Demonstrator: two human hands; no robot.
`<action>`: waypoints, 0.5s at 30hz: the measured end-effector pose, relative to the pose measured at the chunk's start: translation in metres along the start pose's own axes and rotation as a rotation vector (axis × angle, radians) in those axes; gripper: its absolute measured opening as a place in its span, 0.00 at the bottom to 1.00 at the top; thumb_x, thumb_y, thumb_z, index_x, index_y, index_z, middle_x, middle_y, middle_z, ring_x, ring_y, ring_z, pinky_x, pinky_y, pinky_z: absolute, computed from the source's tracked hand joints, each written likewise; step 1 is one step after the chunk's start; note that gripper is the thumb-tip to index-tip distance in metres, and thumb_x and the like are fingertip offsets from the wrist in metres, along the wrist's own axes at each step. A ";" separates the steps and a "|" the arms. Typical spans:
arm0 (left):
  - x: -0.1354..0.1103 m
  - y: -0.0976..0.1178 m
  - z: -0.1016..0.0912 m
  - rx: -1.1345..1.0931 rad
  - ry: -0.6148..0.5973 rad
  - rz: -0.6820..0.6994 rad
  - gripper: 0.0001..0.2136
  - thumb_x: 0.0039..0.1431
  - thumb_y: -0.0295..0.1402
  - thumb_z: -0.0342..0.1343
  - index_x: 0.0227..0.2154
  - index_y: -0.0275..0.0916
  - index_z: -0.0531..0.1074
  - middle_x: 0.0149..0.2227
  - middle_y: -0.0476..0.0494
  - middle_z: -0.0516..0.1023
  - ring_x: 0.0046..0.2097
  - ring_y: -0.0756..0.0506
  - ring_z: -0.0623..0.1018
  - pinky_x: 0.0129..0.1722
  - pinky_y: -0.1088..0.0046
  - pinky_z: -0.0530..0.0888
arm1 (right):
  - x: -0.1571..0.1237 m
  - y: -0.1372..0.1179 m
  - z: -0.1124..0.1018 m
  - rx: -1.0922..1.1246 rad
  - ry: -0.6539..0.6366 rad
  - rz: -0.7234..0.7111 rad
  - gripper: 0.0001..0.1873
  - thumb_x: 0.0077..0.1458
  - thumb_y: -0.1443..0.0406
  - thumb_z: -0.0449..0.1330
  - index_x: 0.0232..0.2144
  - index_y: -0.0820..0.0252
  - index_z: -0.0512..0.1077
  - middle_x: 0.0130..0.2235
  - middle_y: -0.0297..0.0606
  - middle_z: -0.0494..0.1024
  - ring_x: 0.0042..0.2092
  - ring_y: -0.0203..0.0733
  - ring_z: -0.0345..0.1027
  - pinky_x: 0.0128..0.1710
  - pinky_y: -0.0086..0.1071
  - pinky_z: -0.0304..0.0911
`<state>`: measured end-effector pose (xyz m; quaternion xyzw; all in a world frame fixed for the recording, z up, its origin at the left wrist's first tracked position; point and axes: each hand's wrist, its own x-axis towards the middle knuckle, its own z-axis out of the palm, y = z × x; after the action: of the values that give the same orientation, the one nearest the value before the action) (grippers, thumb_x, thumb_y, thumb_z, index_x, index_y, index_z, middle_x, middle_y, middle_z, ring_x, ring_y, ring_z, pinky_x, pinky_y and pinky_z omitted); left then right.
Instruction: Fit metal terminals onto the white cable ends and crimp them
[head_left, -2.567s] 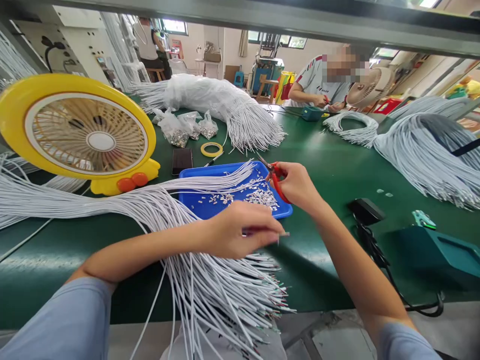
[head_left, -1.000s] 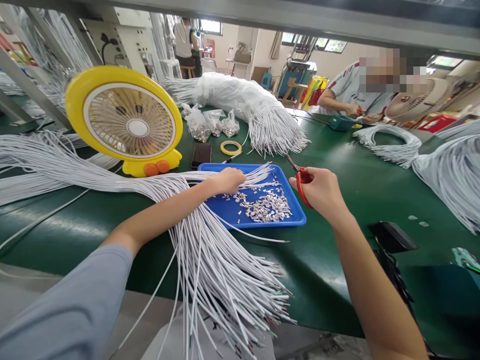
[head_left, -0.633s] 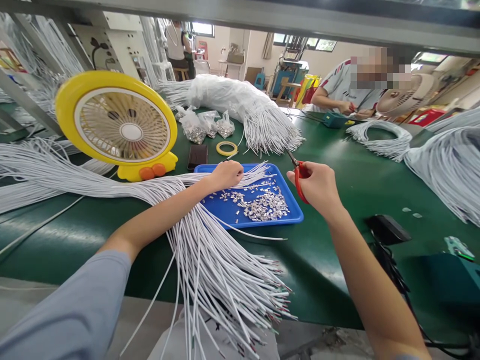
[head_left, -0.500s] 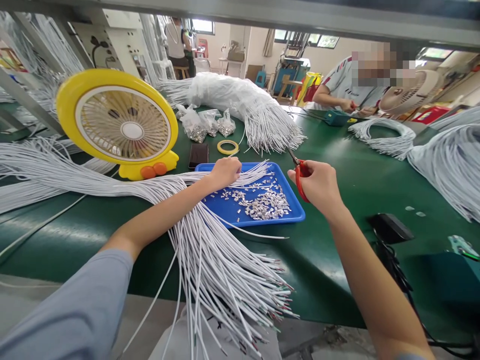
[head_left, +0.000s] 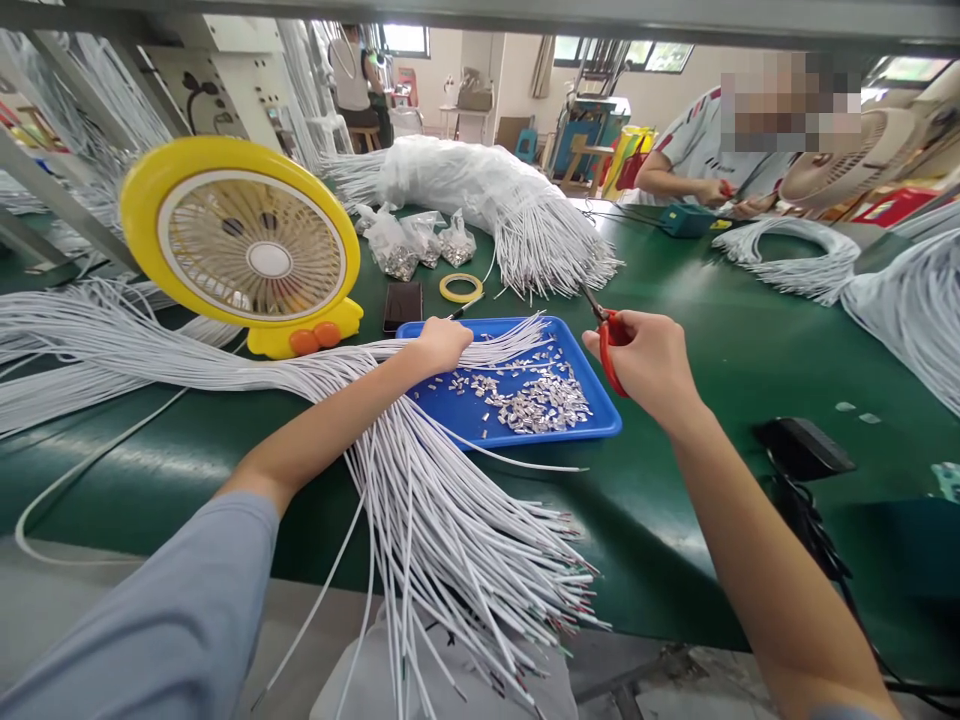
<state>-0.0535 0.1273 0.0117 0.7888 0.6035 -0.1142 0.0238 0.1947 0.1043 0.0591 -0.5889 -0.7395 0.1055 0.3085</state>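
My left hand [head_left: 442, 342] rests closed on a bundle of white cables [head_left: 315, 365] where it crosses the rear left corner of a blue tray [head_left: 600, 425]. Several small metal terminals [head_left: 544, 400] lie loose in the tray. My right hand [head_left: 645, 365] is closed round red-handled cutters [head_left: 609, 335] just right of the tray, their blades pointing up and left. The cut cable ends [head_left: 525, 570] fan out over the front edge of the green table [head_left: 697, 330].
A yellow desk fan [head_left: 251, 250] stands left of the tray. Behind it lie a black phone [head_left: 403, 305], a tape ring [head_left: 461, 288], bags of terminals [head_left: 416, 245] and a wrapped cable bundle [head_left: 480, 195]. A co-worker's hands [head_left: 720, 195] work at the far right. A black adapter [head_left: 802, 448] sits right.
My left hand left the cable ends near the front edge and reached back to the bundle over the tray. My right hand kept the cutters in place.
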 end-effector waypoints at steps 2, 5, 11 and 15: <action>0.000 -0.001 0.000 0.034 -0.016 0.004 0.12 0.47 0.21 0.57 0.35 0.32 0.78 0.41 0.29 0.80 0.46 0.36 0.79 0.44 0.67 0.72 | 0.000 -0.001 0.000 0.000 -0.005 -0.007 0.15 0.48 0.59 0.61 0.18 0.58 0.61 0.21 0.34 0.68 0.25 0.35 0.54 0.25 0.31 0.50; 0.001 -0.002 0.002 0.066 -0.026 0.011 0.12 0.47 0.20 0.56 0.36 0.32 0.78 0.41 0.28 0.80 0.46 0.36 0.78 0.44 0.68 0.72 | -0.001 -0.002 -0.002 0.012 -0.009 -0.007 0.15 0.48 0.59 0.61 0.18 0.58 0.61 0.21 0.34 0.67 0.24 0.35 0.54 0.25 0.31 0.50; 0.004 -0.003 0.005 0.066 -0.006 0.028 0.13 0.47 0.21 0.58 0.37 0.31 0.77 0.41 0.28 0.80 0.46 0.37 0.78 0.44 0.69 0.71 | -0.003 -0.006 -0.005 0.024 0.004 0.012 0.15 0.48 0.60 0.60 0.18 0.57 0.60 0.20 0.34 0.65 0.24 0.35 0.53 0.25 0.32 0.50; 0.003 -0.007 0.005 0.035 0.037 0.052 0.12 0.46 0.21 0.57 0.36 0.31 0.77 0.41 0.28 0.79 0.46 0.37 0.78 0.45 0.69 0.71 | -0.004 -0.006 -0.004 0.033 0.017 0.005 0.16 0.48 0.60 0.60 0.17 0.57 0.59 0.19 0.33 0.63 0.24 0.34 0.51 0.25 0.32 0.49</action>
<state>-0.0606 0.1310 0.0067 0.8066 0.5809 -0.1096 0.0021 0.1924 0.0981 0.0644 -0.5866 -0.7335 0.1135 0.3239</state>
